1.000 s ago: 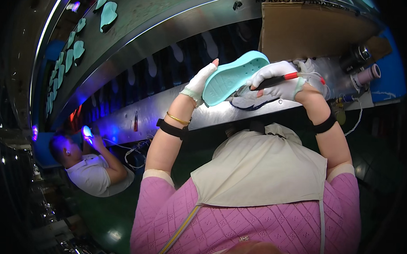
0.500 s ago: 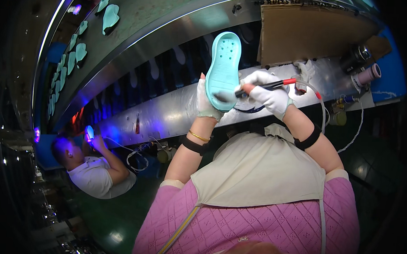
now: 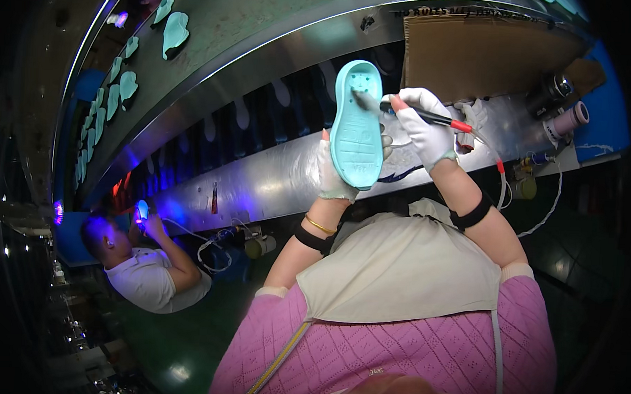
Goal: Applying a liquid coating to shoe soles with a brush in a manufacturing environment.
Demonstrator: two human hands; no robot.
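A turquoise shoe sole (image 3: pixel 357 139) is held upright over the metal bench, its inner side with small holes facing me. My left hand (image 3: pixel 336 173), in a white glove with bare fingertips, grips it from behind and below, near the heel. My white-gloved right hand (image 3: pixel 426 135) is closed round the black handle of a brush (image 3: pixel 435 118) with red bands and a thin hose running off it. The brush's blurred bristles lie at the forefoot, by the small holes. Black bands circle both my forearms.
Beyond the metal bench (image 3: pixel 260 188) runs a green conveyor belt (image 3: pixel 259 25) with turquoise pieces (image 3: pixel 175 34). Cardboard (image 3: pixel 487 60) stands at the back right, near a black bottle (image 3: pixel 550 92) and a pink tumbler (image 3: pixel 570 119). A co-worker (image 3: pixel 153 271) sits at the left.
The brush has moved from the sole's heel up to its forefoot, with my right hand rising. My left hand and the sole have shifted slightly right and nearer to me.
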